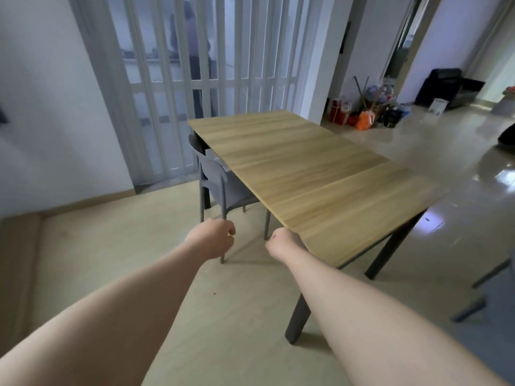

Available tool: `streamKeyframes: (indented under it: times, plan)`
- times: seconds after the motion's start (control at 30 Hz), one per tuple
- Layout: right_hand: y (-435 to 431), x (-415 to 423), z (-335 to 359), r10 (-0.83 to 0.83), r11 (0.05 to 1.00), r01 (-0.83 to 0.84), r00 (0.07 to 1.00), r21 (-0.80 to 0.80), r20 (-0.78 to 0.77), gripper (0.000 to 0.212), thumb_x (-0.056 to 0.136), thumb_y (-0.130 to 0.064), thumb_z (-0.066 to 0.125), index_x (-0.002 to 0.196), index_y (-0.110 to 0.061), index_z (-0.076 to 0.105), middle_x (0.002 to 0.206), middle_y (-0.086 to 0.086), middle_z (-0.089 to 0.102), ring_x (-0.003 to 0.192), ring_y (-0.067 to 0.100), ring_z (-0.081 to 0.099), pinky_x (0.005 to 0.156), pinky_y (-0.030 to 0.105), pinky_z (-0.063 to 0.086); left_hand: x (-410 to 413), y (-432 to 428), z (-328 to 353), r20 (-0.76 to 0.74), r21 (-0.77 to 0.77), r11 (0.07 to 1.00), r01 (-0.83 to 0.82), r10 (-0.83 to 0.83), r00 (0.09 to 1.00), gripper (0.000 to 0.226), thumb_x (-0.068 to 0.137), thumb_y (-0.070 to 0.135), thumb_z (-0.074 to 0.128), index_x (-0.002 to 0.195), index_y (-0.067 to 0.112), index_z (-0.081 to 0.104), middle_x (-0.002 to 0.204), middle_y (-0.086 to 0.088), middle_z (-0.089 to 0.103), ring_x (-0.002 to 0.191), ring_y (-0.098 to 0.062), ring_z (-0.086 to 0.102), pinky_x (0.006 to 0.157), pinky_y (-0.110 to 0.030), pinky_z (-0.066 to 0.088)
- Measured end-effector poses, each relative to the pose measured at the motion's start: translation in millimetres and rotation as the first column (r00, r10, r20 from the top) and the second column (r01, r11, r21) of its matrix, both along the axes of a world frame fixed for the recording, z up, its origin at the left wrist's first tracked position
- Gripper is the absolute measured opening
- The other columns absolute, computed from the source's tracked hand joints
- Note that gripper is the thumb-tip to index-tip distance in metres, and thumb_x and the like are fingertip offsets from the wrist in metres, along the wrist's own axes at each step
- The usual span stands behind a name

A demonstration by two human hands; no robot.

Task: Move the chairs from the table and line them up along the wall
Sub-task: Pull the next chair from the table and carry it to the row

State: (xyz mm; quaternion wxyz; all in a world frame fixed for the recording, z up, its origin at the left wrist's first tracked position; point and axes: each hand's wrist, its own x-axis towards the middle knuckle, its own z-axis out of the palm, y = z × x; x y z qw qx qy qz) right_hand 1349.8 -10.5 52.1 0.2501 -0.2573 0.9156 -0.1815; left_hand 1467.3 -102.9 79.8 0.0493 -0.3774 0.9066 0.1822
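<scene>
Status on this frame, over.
Both curled, empty: left hand, right hand. One grey chair tucked under table, untouched. Table corner close beside right hand.

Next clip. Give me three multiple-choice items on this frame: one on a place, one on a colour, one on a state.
1. Where is the grey chair?
A) tucked in at the left long side of the wooden table
B) against the white wall
C) on the table top

2. What colour are the table legs?
A) white
B) dark
C) red

3. How are the hands?
A) flat on the table top
B) gripping the chair's backrest
C) fingers curled, off the backrest

Answers:
1 A: its seat lies under the top.
2 B: the near leg looks dark grey to black.
3 C: the left hand and right hand are curled, short of the backrest.
</scene>
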Motion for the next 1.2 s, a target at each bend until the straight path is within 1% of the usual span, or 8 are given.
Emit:
streamKeyframes:
  times: [0.13,0.3,0.47,0.6,0.8,0.93,1.03,1.2]
  plan:
    - [-68.4,-10.6,-5.1,0.037,0.999,-0.037,0.999,0.008,0.010,0.031,0.094,-0.011,0.041,0.119,-0.006,0.060,0.126,0.014,0.061,0.109,0.031,0.059,0.076,0.026,0.038,-2.1,-60.0,1.6,-0.004,-0.014,0.999,-0.032,0.032,0.999,0.033,0.096,0.019,0.043,0.126,0.020,0.059,0.126,-0.009,0.061,0.113,-0.030,0.059,0.088,-0.034,0.050]
    - [-168.1,-37.6,-9.6,0.084,0.996,-0.084,0.996,-0.006,0.001,0.017,0.092,-0.013,0.044,0.076,-0.014,0.049,0.079,0.003,0.050,0.085,0.027,0.048,0.072,0.025,0.037,-29.5,-151.0,-4.1,0.013,-0.037,0.998,-0.045,0.045,0.999,0.037,0.096,0.019,0.041,0.130,0.022,0.056,0.130,-0.008,0.059,0.116,-0.029,0.057,0.086,-0.032,0.048]
    - [-274.4,-72.0,-9.0,0.094,0.995,-0.093,0.995,-0.031,0.019,0.026,0.094,-0.013,0.043,0.113,-0.009,0.061,0.110,0.011,0.062,0.084,0.027,0.049,0.070,0.025,0.038,-63.1,-249.5,1.6,0.026,-0.006,0.996,-0.084,0.084,0.996,0.035,0.096,0.017,0.041,0.127,0.018,0.057,0.122,-0.008,0.061,0.107,-0.029,0.059,0.081,-0.031,0.047]
    - [-369.1,-98.6,-0.3,0.085,0.994,-0.085,0.996,-0.073,0.007,0.024,0.093,-0.016,0.041,0.069,-0.015,0.046,0.086,0.008,0.054,0.079,0.028,0.047,0.063,0.027,0.038,-88.0,-344.3,7.0,-0.001,-0.003,0.993,-0.114,0.114,0.993,0.033,0.095,0.016,0.040,0.119,0.012,0.062,0.116,-0.009,0.065,0.085,-0.025,0.051,0.072,-0.031,0.045]
    - [-444.6,-122.3,-7.9,0.076,0.997,-0.076,0.997,-0.026,0.002,0.018,0.091,-0.013,0.040,0.073,-0.015,0.040,0.066,0.000,0.037,0.081,0.028,0.044,0.065,0.026,0.038,-117.5,-430.0,-4.6,0.009,0.009,0.998,-0.056,0.056,0.998,0.034,0.095,0.017,0.043,0.126,0.018,0.058,0.125,-0.006,0.062,0.111,-0.026,0.060,0.086,-0.033,0.051]
    - [-521.5,-142.5,-22.7,0.023,1.000,-0.023,0.999,-0.001,-0.033,0.009,0.094,-0.012,0.035,0.089,-0.015,0.042,0.075,0.001,0.041,0.085,0.025,0.043,0.071,0.028,0.037,-142.9,-518.6,-15.4,0.009,0.031,0.999,0.018,-0.018,1.000,0.034,0.096,0.016,0.042,0.124,0.015,0.060,0.123,-0.007,0.064,0.110,-0.026,0.062,0.082,-0.032,0.051]
    - [-560.8,-149.0,-22.4,-0.005,1.000,0.005,1.000,-0.005,-0.021,0.019,0.096,-0.019,0.041,0.077,-0.018,0.045,0.080,0.002,0.047,0.090,0.027,0.048,0.078,0.031,0.043,-153.6,-562.8,-20.2,0.029,0.035,0.996,0.081,-0.082,0.996,0.034,0.097,0.016,0.042,0.126,0.014,0.058,0.123,-0.008,0.063,0.104,-0.025,0.063,0.083,-0.031,0.052]
    - [-638.6,-160.3,-20.6,-0.020,1.000,0.019,0.999,0.017,0.043,0.035,0.093,-0.029,0.053,0.122,-0.009,0.054,0.124,0.009,0.058,0.122,0.029,0.054,0.094,0.033,0.044,-184.8,-654.0,-29.3,0.141,0.025,0.978,0.209,-0.211,0.967,0.036,0.096,0.013,0.042,0.130,0.017,0.056,0.123,-0.008,0.061,0.106,-0.024,0.060,0.085,-0.030,0.051]
